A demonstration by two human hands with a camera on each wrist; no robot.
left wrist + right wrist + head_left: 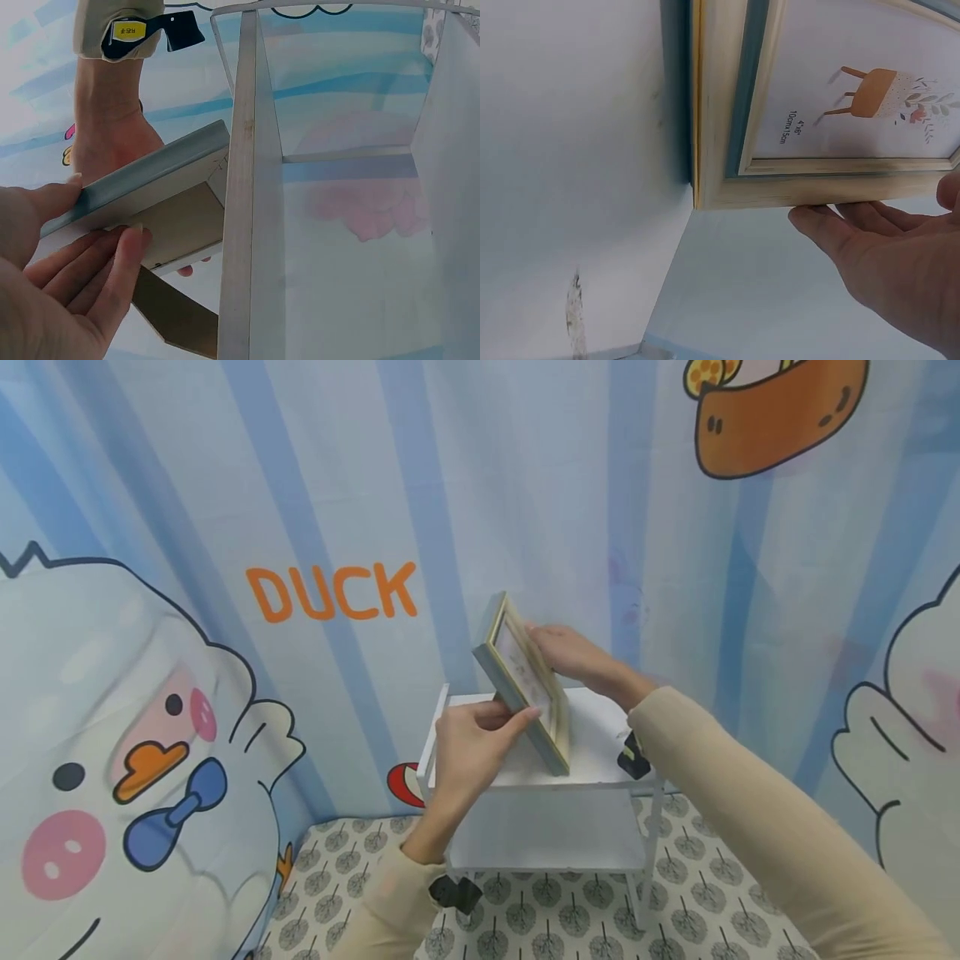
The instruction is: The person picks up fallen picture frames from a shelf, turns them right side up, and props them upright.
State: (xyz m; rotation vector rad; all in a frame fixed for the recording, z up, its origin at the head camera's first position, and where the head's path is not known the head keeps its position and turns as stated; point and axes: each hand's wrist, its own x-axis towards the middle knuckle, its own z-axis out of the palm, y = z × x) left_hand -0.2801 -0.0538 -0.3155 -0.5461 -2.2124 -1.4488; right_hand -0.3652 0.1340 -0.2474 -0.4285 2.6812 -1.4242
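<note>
A picture frame (pixel 525 681) with a pale wood border stands tilted, its lower edge at the white shelf's top. My left hand (pixel 472 743) grips its near side, thumb on the edge and fingers behind. In the left wrist view, the left fingertips (pixel 131 244) lie by the brown back panel (pixel 180 232), and a brown stand flap (pixel 176 315) sticks out below. My right hand (pixel 577 656) holds the far side. The right wrist view shows the right fingers (pixel 821 225) reaching behind the border and a print of a chair (pixel 874 94) with flowers inside the frame.
The white shelf unit (pixel 600 743) has a raised left side and a lower shelf (pixel 547 835). Behind it hangs a striped cartoon curtain (pixel 525 485). A tree-patterned floor covering (pixel 697 877) lies underneath. Dark straps with small devices (pixel 456 893) sit on the wrists.
</note>
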